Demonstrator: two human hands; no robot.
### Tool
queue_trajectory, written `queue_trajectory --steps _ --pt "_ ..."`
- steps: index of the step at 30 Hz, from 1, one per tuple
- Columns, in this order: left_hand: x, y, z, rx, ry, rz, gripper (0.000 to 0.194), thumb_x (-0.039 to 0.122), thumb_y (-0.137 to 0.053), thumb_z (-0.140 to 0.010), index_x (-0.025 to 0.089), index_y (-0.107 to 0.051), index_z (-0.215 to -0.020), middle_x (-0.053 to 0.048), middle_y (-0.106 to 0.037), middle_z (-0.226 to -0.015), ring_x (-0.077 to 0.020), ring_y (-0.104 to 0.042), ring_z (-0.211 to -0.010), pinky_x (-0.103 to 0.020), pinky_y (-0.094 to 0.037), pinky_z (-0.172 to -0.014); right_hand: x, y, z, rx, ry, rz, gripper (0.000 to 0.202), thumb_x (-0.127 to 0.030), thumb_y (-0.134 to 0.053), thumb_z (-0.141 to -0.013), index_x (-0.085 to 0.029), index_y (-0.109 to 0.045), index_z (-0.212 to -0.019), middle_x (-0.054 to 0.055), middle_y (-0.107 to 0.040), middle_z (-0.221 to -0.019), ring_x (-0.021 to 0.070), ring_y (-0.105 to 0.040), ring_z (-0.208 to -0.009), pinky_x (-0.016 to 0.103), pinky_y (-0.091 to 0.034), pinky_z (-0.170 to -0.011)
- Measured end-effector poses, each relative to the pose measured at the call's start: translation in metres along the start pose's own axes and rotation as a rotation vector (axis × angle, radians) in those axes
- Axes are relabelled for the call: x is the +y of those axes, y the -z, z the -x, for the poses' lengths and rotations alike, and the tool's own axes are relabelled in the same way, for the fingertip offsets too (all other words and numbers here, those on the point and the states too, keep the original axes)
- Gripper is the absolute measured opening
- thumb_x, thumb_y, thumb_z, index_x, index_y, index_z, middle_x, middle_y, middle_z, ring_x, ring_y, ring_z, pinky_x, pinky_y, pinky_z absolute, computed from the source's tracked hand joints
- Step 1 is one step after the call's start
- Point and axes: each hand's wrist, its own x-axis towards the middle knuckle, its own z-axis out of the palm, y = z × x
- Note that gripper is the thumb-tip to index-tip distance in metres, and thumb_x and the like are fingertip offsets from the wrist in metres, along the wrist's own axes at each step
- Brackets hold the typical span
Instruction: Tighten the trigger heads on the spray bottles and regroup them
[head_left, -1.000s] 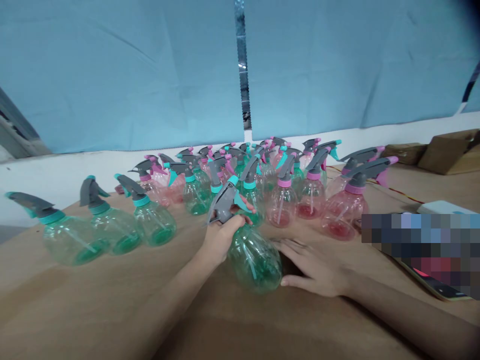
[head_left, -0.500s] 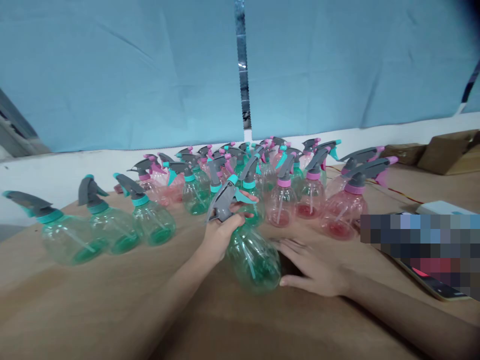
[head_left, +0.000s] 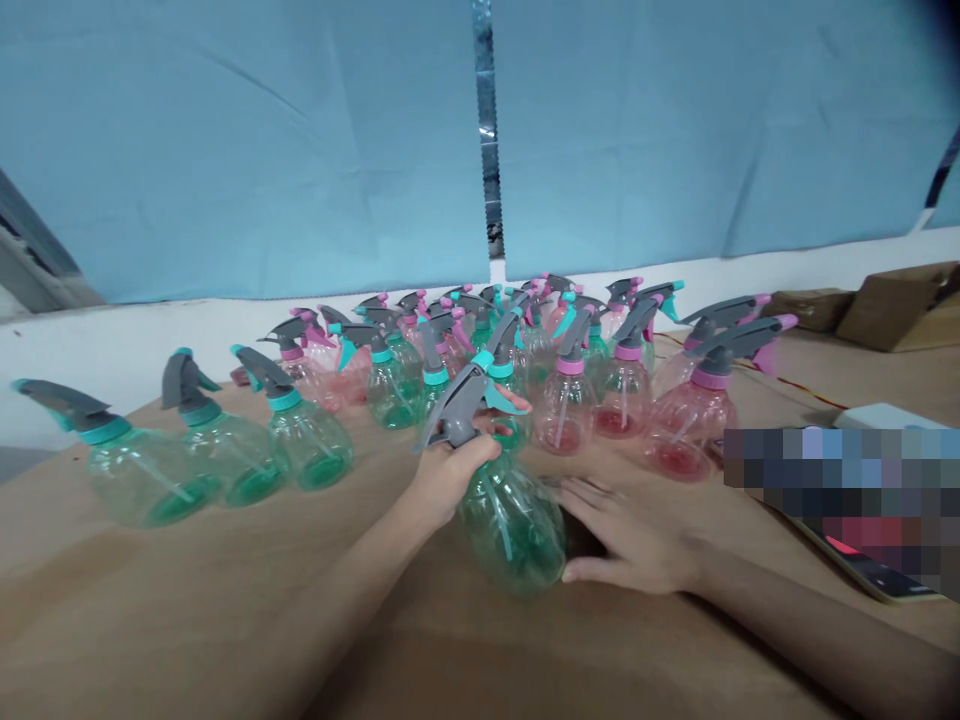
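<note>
Head view: left hand's point(head_left: 454, 470) grip closed round green bottle's point(head_left: 514, 530) neck, nozzle point(head_left: 481, 362) up, long axis tilted

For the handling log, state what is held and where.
The left hand holds a green spray bottle by its neck, just below the gray spray head.

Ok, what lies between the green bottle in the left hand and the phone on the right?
The right hand, spread beside the green bottle, then bare tabletop up to the phone; the head view shows it.
</note>
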Motion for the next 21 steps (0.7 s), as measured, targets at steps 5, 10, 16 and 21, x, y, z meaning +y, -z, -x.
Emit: queue_trajectory --steps 5,10,16,21 --pt "0.0015 -0.0015 -0.0006 0.018 -0.035 -0.006 0.004 0.020 -0.058 -0.056 0.021 -0.059 -0.060 -0.002 -0.064 -0.067 -0.0242 -0.061 -0.084 -0.039 -0.044 -0.084 0.0013 -0.0017 0.0006 0.004 -0.011 0.002 0.064 -0.056 -0.045 -0.084 -0.015 -0.037 -0.133 0.016 -0.046 -0.134 0.0292 -0.039 -0.124 0.050 -0.031 -0.102" --pt "0.0003 -0.0003 -0.0016 0.050 -0.041 -0.023 0.002 0.021 -0.059 -0.056 0.021 -0.058 -0.057 -0.002 -0.062 -0.065 -0.0230 -0.060 -0.078 -0.038 -0.044 -0.080 0.0008 -0.0017 0.0009 0.005 -0.018 0.000 0.065 -0.057 -0.045 -0.084 -0.016 -0.036 -0.134 0.015 -0.045 -0.134 0.0292 -0.039 -0.124 0.049 -0.030 -0.103" --pt "0.0012 0.0011 -0.0054 -0.033 -0.106 0.005 0.002 0.019 -0.057 -0.057 0.021 -0.057 -0.059 -0.001 -0.061 -0.064 -0.0197 -0.058 -0.068 -0.036 -0.044 -0.075 0.0013 -0.0011 0.0011 0.012 0.005 -0.006 0.064 -0.055 -0.046 -0.084 -0.017 -0.036 -0.134 0.015 -0.045 -0.135 0.0288 -0.040 -0.124 0.048 -0.033 -0.101" --pt "0.0018 -0.0002 -0.0032 -0.038 -0.087 -0.026 0.003 0.021 -0.057 -0.054 0.021 -0.054 -0.055 -0.002 -0.062 -0.065 -0.0224 -0.059 -0.072 -0.037 -0.046 -0.074 0.0022 -0.0022 0.0007 0.014 0.005 0.006 0.067 -0.057 -0.048 -0.082 -0.016 -0.037 -0.133 0.015 -0.045 -0.134 0.0293 -0.039 -0.124 0.049 -0.031 -0.102"
